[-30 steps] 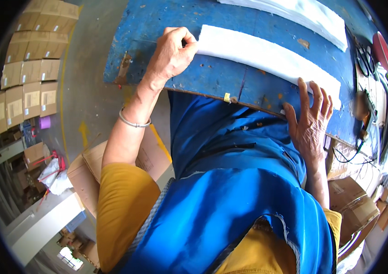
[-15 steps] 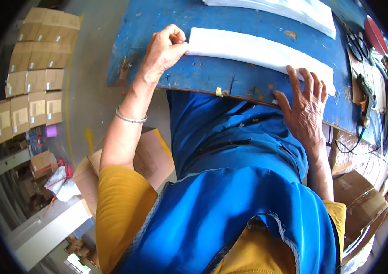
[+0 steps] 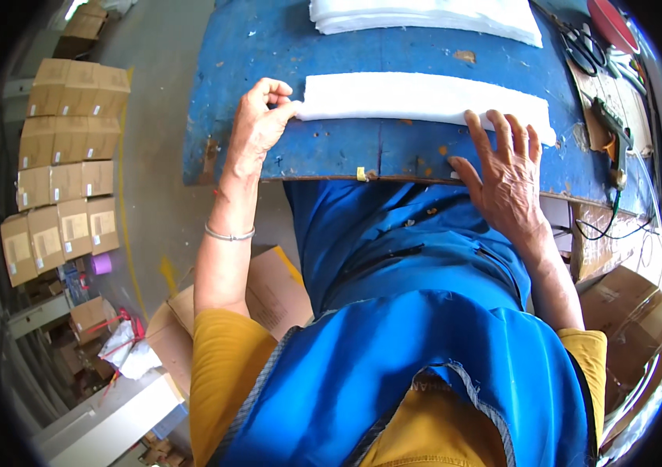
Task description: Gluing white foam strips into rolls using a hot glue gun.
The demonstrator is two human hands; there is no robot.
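Observation:
A long white foam strip (image 3: 416, 97) lies across the worn blue table (image 3: 268, 47). My left hand (image 3: 259, 124) pinches the strip's left end between thumb and fingers. My right hand (image 3: 506, 171) lies flat with fingers spread on the table's front edge, its fingertips touching the strip's right end. A stack of more white foam sheets (image 3: 424, 15) rests at the far side of the table.
Scissors (image 3: 580, 47), a red round object (image 3: 611, 23) and a dark tool with a cable (image 3: 611, 128) lie at the table's right. Rows of cardboard boxes (image 3: 62, 163) stand on the floor at left. Open cartons (image 3: 268, 296) sit by my legs.
The foam strip has swung from slanted to level across the table. Both hands stay at its ends, the left still pinching, the right still flat.

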